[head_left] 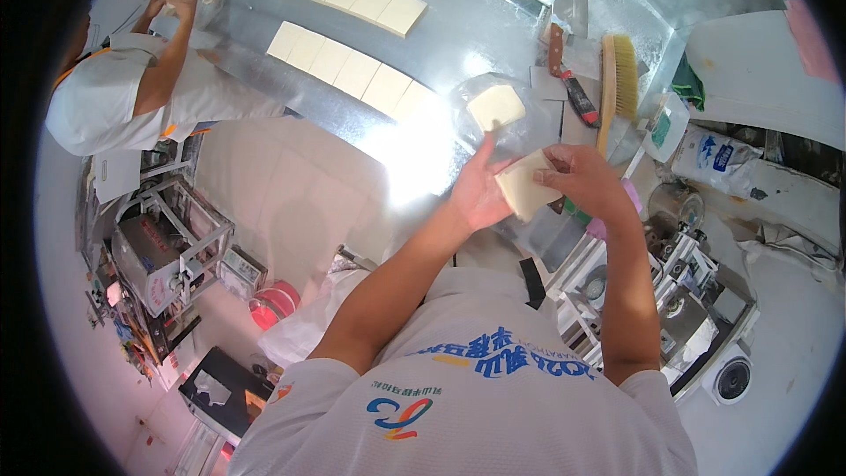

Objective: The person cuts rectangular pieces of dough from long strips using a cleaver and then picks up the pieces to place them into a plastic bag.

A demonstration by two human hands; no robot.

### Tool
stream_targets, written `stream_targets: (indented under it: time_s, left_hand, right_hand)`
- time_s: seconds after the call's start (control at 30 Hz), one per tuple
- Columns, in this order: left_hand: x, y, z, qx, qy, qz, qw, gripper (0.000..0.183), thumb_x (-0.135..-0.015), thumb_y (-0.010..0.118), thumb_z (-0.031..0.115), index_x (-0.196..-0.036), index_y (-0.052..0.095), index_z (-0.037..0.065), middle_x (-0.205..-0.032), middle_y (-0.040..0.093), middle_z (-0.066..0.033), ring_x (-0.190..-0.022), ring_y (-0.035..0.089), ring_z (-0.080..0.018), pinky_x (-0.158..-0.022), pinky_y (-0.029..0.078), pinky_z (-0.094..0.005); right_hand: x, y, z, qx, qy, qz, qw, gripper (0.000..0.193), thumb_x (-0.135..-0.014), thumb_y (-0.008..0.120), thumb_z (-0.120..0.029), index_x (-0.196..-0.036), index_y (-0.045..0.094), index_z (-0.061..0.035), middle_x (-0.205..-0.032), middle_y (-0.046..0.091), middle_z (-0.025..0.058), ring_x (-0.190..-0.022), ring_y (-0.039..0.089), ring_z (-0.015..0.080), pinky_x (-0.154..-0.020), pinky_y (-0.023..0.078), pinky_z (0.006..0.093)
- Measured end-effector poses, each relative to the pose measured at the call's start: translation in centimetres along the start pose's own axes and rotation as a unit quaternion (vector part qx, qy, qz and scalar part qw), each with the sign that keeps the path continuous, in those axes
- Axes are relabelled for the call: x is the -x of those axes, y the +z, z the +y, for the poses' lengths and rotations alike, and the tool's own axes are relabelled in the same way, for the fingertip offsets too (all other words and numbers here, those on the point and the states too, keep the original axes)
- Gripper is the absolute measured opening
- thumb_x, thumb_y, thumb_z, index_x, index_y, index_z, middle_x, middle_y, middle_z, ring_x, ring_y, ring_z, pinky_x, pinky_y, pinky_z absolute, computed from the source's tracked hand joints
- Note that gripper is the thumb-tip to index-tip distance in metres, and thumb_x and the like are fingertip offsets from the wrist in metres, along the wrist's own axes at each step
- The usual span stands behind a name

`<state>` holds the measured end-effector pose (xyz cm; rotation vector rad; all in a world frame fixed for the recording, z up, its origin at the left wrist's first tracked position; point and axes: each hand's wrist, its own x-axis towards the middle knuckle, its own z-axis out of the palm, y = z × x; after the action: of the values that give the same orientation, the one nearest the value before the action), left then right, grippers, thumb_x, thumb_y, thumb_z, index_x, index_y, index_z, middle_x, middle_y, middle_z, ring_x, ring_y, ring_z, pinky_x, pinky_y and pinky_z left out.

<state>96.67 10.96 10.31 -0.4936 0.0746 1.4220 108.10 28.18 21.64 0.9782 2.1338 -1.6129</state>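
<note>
A pale cream square stack, apparently of thin dough wrappers point(525, 185), is held up in front of me over the table's near edge. My right hand point(577, 178) grips its right side, the thumb lying across the top face. Under its left side is my left hand point(480, 192), palm up and touching it; one finger stretches forward, while others are hidden behind the stack. Just beyond that finger, another cream square stack point(496, 107) rests on a clear plastic sheet point(468, 91). Two rows of similar squares point(351, 72) lie farther left on the metal table.
A metal table point(458, 13) spans the top. On its right are a wooden brush point(621, 79), a red-and-black handled tool point(578, 99) and a wooden-handled tool point(555, 48). A co-worker point(123, 92) handles a pale piece at far left. Machines point(683, 317) stand low on the right.
</note>
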Motion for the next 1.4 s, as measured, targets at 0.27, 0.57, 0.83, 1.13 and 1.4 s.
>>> stream_targets:
  time_s: [0.27, 0.57, 0.83, 1.13, 1.4]
  left_hand:
    - [0.4, 0.2, 1.4, -0.210, 0.190, 0.024, 0.959, 0.079, -0.113, 0.039, 0.061, -0.164, 0.036, 0.001, -0.161, 0.052, -0.0165, -0.148, 0.051, -0.0323, -0.126, 0.038, -0.0495]
    - [-1.7, -0.1, 4.3, -0.318, 0.228, 0.138, 0.910, 0.052, -0.110, 0.067, 0.027, -0.152, 0.052, 0.000, -0.145, 0.064, -0.0125, -0.131, 0.065, -0.0258, -0.112, 0.053, -0.0395]
    - [-4.5, -3.4, 2.8, -0.413, 0.200, 0.351, 0.816, 0.043, -0.101, 0.076, 0.016, -0.136, 0.062, -0.003, -0.118, 0.071, -0.0096, -0.101, 0.067, -0.0172, -0.086, 0.053, -0.0324]
    - [-6.1, -5.6, 2.7, -0.507, 0.225, 0.430, 0.712, 0.032, -0.085, 0.090, 0.015, -0.106, 0.077, -0.004, -0.088, 0.076, -0.0083, -0.077, 0.068, -0.0167, -0.069, 0.054, -0.0337]
    - [-5.4, -5.9, 4.2, -0.677, 0.174, 0.435, 0.568, 0.037, -0.095, 0.082, 0.033, -0.087, 0.069, -0.001, -0.072, 0.073, -0.0094, -0.060, 0.069, -0.0174, -0.056, 0.056, -0.0346]
  right_hand:
    - [-4.0, 1.6, 0.4, 0.079, -0.098, 0.080, 0.989, 0.038, -0.095, 0.073, -0.028, -0.088, 0.055, 0.0052, -0.074, 0.053, 0.0215, -0.067, 0.046, 0.0331, -0.067, 0.043, 0.0447]
    - [-10.3, 1.9, 4.3, 0.040, -0.084, 0.090, 0.992, 0.037, -0.102, 0.070, -0.027, -0.110, 0.063, 0.0076, -0.091, 0.067, 0.0147, -0.089, 0.060, 0.0180, -0.083, 0.049, 0.0387]
    - [-13.4, 4.4, 13.7, -0.037, -0.020, 0.047, 0.998, 0.035, -0.104, 0.069, -0.022, -0.121, 0.064, 0.0078, -0.111, 0.071, 0.0103, -0.101, 0.060, 0.0153, -0.093, 0.050, 0.0344]
    - [-13.2, 6.5, 14.9, -0.110, -0.045, 0.151, 0.981, 0.039, -0.099, 0.071, -0.020, -0.125, 0.064, 0.0086, -0.119, 0.075, 0.0251, -0.108, 0.074, 0.0332, -0.095, 0.054, 0.0418]
    - [-12.6, 7.7, 11.7, 0.122, -0.127, 0.332, 0.926, 0.027, -0.098, 0.069, -0.013, -0.119, 0.066, 0.0021, -0.111, 0.071, 0.0232, -0.109, 0.066, 0.0447, -0.096, 0.051, 0.0500]
